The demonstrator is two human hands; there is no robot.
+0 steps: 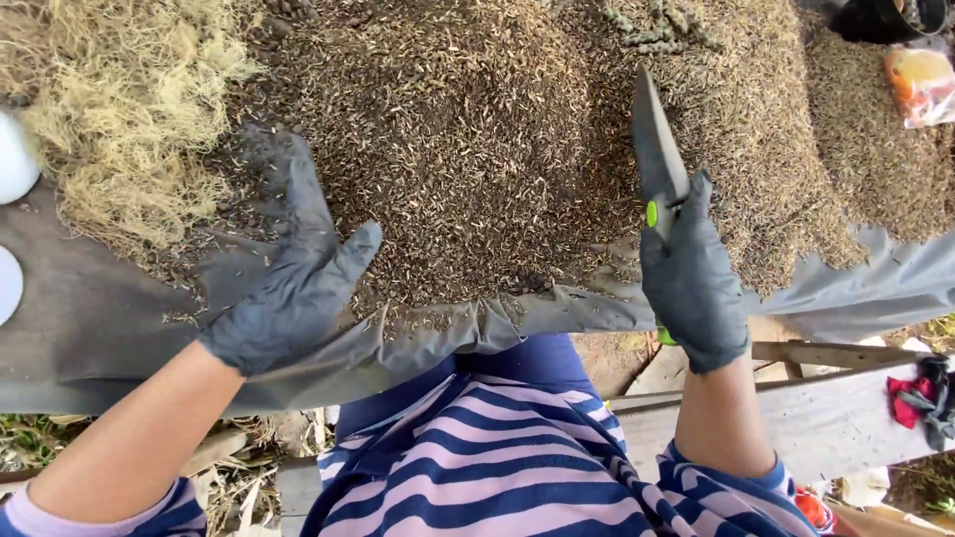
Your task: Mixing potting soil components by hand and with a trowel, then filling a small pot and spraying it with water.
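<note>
Head view, one only. We log two gloved hands. Our left hand (288, 283) — fingers spread flat, palm down, lies on the grey sheet (90, 328) at the near edge of the seed heap (477, 149), holding nothing. Our right hand (693, 283) is wrapped tight round a knife (659, 159), wrist upright; its single dark blade points away over the heap, and the green handle shows above and below the fist. One heap of brown husky seed covers the sheet's middle; one tuft of pale straw-like fibre (129, 109) sits to its left. Two white rounded objects (12, 159) at the left edge — kind unclear. One orange bag (923, 85) far right.
</note>
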